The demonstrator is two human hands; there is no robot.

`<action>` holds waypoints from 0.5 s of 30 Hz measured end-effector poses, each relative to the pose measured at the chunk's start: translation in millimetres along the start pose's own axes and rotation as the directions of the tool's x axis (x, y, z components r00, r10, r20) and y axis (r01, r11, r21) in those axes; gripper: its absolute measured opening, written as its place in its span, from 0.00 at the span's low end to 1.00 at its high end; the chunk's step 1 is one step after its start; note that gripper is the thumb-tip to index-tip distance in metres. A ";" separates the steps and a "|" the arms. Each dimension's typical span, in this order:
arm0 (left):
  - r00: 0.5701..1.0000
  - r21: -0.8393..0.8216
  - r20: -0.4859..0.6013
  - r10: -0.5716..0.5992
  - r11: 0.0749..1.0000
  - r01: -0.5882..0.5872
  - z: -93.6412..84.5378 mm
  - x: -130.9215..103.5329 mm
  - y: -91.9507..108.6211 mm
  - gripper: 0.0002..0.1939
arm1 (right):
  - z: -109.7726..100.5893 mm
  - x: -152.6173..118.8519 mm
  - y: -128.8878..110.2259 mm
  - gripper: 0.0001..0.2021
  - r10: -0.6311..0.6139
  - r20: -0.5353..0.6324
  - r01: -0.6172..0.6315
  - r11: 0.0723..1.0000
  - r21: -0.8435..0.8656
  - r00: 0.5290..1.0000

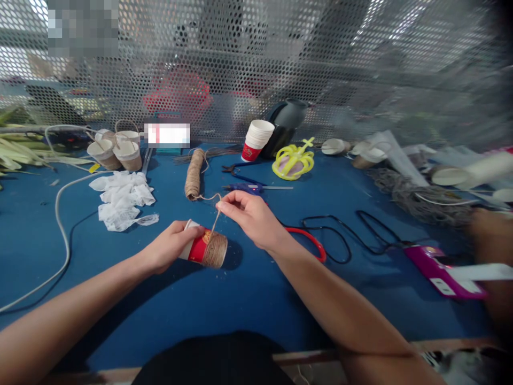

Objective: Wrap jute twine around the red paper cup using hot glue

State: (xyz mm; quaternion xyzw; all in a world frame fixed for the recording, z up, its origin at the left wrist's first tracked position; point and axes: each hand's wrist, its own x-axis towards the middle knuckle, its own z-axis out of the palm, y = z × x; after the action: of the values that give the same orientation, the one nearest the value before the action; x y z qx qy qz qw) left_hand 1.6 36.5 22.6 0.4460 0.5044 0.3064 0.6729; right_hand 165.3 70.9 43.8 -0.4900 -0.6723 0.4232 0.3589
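Note:
My left hand (171, 243) is wrapped round the rim end of a red and white paper cup (197, 247), which lies tilted on its side above the blue table. Brown twine (216, 250) is wound round the base half of the cup. A strand rises from the winding to my right hand (248, 214), whose thumb and forefinger pinch it. From those fingers the twine runs on, slack, to a twine spool (194, 175) lying behind. Close behind my right hand rests a blue glue gun (245, 187).
White lace (124, 198) and twine-wrapped cups (127, 155) are at left. Behind stand stacked paper cups (257, 140), a yellow crown-shaped piece (293, 160), pliers (236, 171) and a dark kettle (285, 125). A purple power strip (443, 271), black cord (340, 235) and grey string (412, 198) lie right.

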 end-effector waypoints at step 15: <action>0.993 0.079 0.072 0.096 0.992 -0.101 -3.5 -3.4 -5.9 0.15 | 0.7 2.4 6.6 0.10 0.028 0.061 -0.025 0.999 -0.041 0.998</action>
State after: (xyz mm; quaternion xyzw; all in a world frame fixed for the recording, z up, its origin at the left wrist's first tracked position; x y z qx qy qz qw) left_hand -3.1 32.2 18.2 0.5078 0.4709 0.3029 0.6547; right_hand 166.4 74.1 37.6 -0.4927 -0.6848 0.4292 0.3228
